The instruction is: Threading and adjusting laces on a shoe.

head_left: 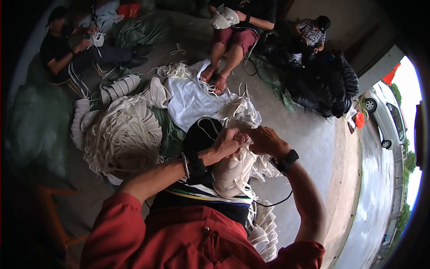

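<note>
- Resting on the lap, between the two forearms, a pale shoe is seen with its rounded toe turned toward the body and its far end beneath the hands.
- The left hand is set at that far end; its fingers are narrowed in a pinch against the shoe, though whether a lace or an edge is gripped cannot be told.
- The right hand is placed opposite, almost meeting the left. Its fingers are bent inward, but their tips are hidden by the back of the hand, so how tightly they are closed cannot be told.
- Little weight is to be expected in the shoe, which looks light enough to be steadied by one hand.
- The sides are judged soft and likely to be dented by a firm squeeze; somewhat more stiffness is suggested by the full, rounded toe.
- A dry, matt surface is suggested, so slipping seems unlikely. A surer hold would be given by the sides or the rim of the opening than by the smooth curve of the toe.
- The pale laces are judged limp and easily tangled, and would best be taken between thumb and forefinger.
- Breakage is hardly to be feared, though the pale surface could be soiled.
- More pale shoes, heaped with loose laces, are gathered in a pile on the floor to the left.
</note>
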